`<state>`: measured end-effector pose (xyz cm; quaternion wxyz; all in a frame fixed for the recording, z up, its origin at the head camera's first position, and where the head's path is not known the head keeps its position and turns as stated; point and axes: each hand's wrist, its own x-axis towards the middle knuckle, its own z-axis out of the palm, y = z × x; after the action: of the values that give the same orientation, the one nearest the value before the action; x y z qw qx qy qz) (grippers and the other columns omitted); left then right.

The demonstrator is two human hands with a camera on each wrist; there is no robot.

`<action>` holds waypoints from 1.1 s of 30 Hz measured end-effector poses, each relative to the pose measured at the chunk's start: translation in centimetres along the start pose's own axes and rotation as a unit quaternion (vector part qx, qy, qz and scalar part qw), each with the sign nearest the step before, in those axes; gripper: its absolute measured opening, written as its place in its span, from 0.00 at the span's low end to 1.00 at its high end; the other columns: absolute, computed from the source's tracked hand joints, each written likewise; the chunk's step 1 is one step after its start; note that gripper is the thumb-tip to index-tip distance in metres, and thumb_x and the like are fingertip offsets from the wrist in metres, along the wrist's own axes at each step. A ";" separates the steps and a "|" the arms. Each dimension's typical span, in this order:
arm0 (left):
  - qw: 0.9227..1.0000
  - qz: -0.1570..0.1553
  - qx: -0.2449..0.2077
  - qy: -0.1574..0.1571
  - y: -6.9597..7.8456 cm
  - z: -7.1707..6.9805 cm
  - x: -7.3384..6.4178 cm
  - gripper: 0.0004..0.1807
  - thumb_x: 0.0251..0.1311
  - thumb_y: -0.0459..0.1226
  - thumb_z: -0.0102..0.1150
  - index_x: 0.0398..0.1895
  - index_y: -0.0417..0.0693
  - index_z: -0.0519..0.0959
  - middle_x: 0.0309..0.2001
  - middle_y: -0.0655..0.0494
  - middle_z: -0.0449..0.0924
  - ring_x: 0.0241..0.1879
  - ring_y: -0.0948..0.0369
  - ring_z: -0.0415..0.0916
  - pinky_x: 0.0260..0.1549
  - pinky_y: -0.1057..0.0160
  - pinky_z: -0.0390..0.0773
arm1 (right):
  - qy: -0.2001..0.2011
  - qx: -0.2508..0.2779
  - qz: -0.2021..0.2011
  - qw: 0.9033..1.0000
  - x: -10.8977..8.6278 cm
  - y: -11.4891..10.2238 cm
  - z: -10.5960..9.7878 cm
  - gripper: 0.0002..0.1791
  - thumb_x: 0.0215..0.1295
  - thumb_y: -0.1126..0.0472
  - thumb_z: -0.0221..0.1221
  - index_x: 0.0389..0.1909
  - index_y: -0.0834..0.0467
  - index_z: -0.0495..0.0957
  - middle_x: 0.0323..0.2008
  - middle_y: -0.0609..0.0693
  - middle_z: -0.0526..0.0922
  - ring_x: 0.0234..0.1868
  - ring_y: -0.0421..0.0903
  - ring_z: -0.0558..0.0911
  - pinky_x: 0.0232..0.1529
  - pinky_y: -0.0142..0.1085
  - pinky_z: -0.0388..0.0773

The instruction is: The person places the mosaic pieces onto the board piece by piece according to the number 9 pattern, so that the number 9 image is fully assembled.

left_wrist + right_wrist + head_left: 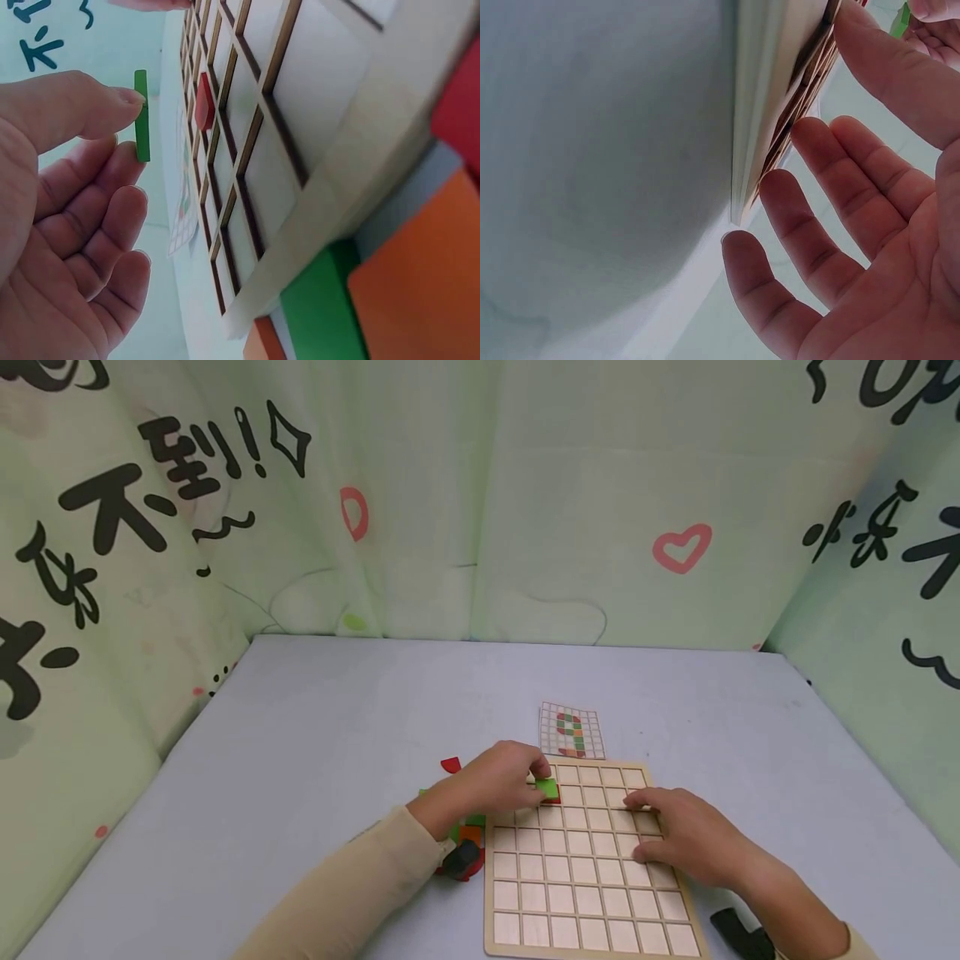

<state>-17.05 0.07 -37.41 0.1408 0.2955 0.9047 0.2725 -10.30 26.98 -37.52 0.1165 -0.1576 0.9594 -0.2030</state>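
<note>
Between thumb and fingertips my left hand (504, 779) pinches a thin green square tile (547, 788), held on its edge in the left wrist view. It is above the upper left part of a wooden grid board (575, 870). A red piece (204, 103) sits in one of the board's cells, partly covered by the green tile in the head view. My right hand (686, 831) rests at the board's right side, its fingers spread and relaxed, thumb and fingertips over the grid. Nothing is between its fingers.
A printed pattern card (572, 732) lies just beyond the board's far edge. Left of the board are loose pieces, among them an orange tile (470, 835) and a red piece (451, 765), partly hidden by the left forearm. Printed curtains (585, 527) enclose the white table (337, 710).
</note>
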 end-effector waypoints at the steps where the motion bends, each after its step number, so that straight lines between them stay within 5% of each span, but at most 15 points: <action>1: 1.000 0.002 0.001 0.000 0.0 0.1 0.1 0.09 0.61 0.36 0.66 0.44 0.47 0.82 0.40 0.62 0.82 0.37 0.65 0.72 0.39 0.72 0.74 | 0.001 0.000 -0.001 1.000 0.0 0.0 0.0 0.31 0.52 0.53 0.74 0.57 0.59 0.78 0.52 0.52 0.81 0.55 0.59 0.77 0.52 0.55 0.72; 33: 0.999 0.027 0.020 -0.001 1.4 1.1 1.7 0.07 0.61 0.36 0.66 0.42 0.48 0.82 0.39 0.63 0.82 0.35 0.67 0.73 0.37 0.72 0.72 | 0.009 -0.011 -0.013 1.000 0.0 0.2 0.2 0.31 0.51 0.53 0.75 0.55 0.59 0.78 0.50 0.51 0.82 0.53 0.58 0.78 0.52 0.55 0.73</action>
<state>-17.32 2.52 -37.60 0.1283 0.3232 0.9014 0.2578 -10.34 27.05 -37.74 0.1035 -0.1693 0.9604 -0.1954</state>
